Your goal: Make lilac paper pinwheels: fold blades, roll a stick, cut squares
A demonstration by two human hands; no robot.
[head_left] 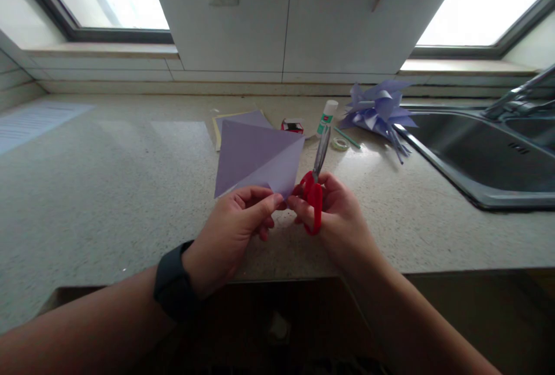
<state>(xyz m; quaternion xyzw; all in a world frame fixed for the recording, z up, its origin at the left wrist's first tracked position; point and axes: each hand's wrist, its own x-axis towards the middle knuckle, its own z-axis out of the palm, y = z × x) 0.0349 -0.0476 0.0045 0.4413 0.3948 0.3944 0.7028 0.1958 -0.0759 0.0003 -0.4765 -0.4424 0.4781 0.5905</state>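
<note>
My left hand (234, 230) pinches the lower corner of a folded lilac paper sheet (255, 158), holding it up above the speckled countertop (108, 190). My right hand (338, 213) grips red-handled scissors (315, 187) with the blades pointing up and away; its fingertips also touch the paper's corner beside my left thumb. A dark band sits on my left wrist.
Behind the paper lie more lilac and yellow sheets (236, 121), a small red and black item (292, 126), a glue stick (327, 116), a tape roll (340, 144) and a lilac paper flower (377, 112). A steel sink (481, 155) is on the right.
</note>
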